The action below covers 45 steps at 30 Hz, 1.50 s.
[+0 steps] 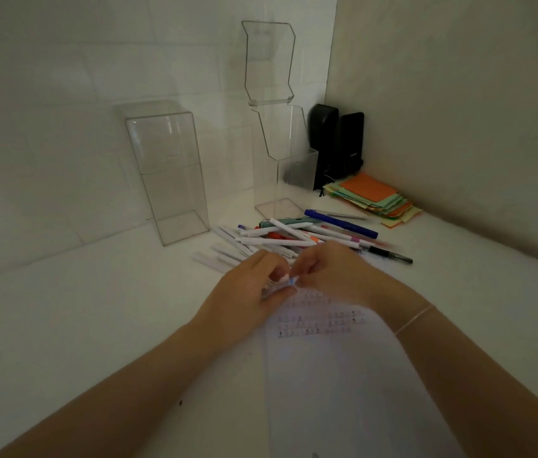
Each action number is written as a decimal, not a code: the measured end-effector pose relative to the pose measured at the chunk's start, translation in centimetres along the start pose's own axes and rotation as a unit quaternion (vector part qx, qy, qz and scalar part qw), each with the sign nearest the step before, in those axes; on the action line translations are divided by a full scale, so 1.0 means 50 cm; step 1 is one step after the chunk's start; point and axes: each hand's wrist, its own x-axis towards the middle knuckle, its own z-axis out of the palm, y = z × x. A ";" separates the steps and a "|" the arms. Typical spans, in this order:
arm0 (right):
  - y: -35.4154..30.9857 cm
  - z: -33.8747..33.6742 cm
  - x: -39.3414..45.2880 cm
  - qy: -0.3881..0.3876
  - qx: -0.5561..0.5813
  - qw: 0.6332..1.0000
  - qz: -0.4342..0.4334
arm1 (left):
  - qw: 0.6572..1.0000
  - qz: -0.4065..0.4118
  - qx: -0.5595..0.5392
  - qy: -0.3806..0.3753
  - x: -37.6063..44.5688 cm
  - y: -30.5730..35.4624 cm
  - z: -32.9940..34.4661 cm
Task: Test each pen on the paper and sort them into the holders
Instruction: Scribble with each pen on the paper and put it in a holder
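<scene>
Both arms reach forward over the paper [343,375]. The left hand [247,292] and right hand [330,272] meet at its top edge, fingers curled, pinching a small white pen [289,280] between them.

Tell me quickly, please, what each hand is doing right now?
Left hand: fingers curled, pinching one end of a small white pen.
Right hand: fingers curled, pinching the other end of the same pen.

White counter [62,325]; clear holders [168,173]; mostly white pens [280,236], one navy [340,223]; orange, green and yellow notes [373,196] at the far right corner.
</scene>
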 end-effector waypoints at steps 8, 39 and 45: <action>-0.013 -0.035 -0.011 0.144 0.680 0.719 0.019 | 0.921 -0.139 -0.365 -0.004 0.005 0.041 -0.025; -0.028 -0.007 -0.093 0.062 0.452 0.883 0.107 | 0.983 0.094 -0.027 -0.155 0.002 -0.030 -0.023; -0.028 0.058 -0.088 0.150 0.444 0.875 0.124 | 0.965 0.073 0.087 -0.238 -0.012 -0.035 -0.027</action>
